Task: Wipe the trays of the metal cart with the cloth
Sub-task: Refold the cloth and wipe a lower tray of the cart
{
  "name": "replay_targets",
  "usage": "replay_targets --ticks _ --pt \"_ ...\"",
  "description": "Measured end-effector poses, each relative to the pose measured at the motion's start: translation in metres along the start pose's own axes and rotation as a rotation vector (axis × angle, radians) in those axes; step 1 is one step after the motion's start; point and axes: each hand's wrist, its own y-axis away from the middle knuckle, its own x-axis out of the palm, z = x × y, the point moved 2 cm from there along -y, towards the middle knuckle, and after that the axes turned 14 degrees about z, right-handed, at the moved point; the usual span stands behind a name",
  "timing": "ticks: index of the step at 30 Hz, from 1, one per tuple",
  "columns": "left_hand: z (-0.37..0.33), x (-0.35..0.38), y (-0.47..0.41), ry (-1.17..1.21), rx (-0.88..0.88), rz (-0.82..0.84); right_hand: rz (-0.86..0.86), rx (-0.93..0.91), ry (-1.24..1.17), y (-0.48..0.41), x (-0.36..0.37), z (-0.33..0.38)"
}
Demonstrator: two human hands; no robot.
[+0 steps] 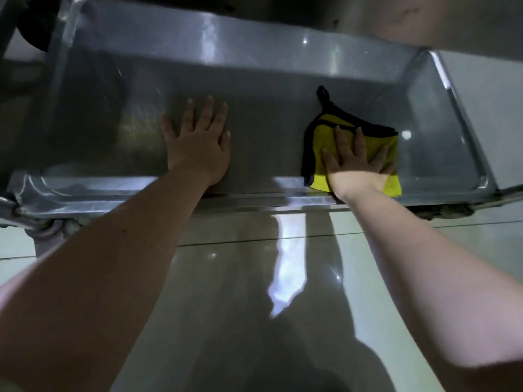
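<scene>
Yellow cloth (319, 134) with a black border lies flat on the floor of the cart's low metal tray (268, 131), right of its middle and close to the near rim. My right hand (356, 168) is pressed down on it, palm flat, fingers straight and fanned apart, nothing curled round the fabric. I judge the spread is there to keep as much cloth as possible against the steel while it slides. The cloth's black hanging loop (322, 93) trails out toward the far wall.

My left hand (198, 148) rests on bare metal near the tray's centre, well apart from the cloth, also flat with the fingers straight and slightly parted. It holds nothing; I take it as a brace, steadying me and the wheeled cart as I lean in low.

Much is hard to read. My palm covers the near middle of the cloth, so I cannot tell how it is folded there. The tray's far left is in deep shadow, with a dull rounded patch I cannot identify. Only one castor (53, 224) shows clearly, at the near left corner above the glossy tiled floor (226, 278). Whatever sits above this tray is cut off by the top edge and blurred.
</scene>
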Motion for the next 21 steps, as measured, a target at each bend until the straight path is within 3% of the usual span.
replay_targets --ticks 2,6,10,13,17,21 --pt "-0.001 0.000 0.001 -0.014 -0.007 0.013 0.014 -0.048 -0.017 0.017 0.008 0.030" --pt "0.007 -0.002 0.001 -0.001 -0.006 0.044 -0.026 -0.413 0.116 0.084 0.045 0.116" --pt "0.012 0.000 0.004 0.013 0.009 0.054 0.033 -0.478 0.126 0.076 0.039 0.109" --pt "0.008 0.004 0.006 0.022 0.016 0.019 0.068 -0.371 0.161 0.023 0.023 0.039" --pt "0.006 0.005 0.010 0.024 0.009 0.015 0.037 -0.029 -0.034 -0.017 0.001 -0.054" --pt "0.007 -0.001 0.005 0.036 0.072 0.075 0.007 0.085 0.012 -0.016 0.004 -0.057"
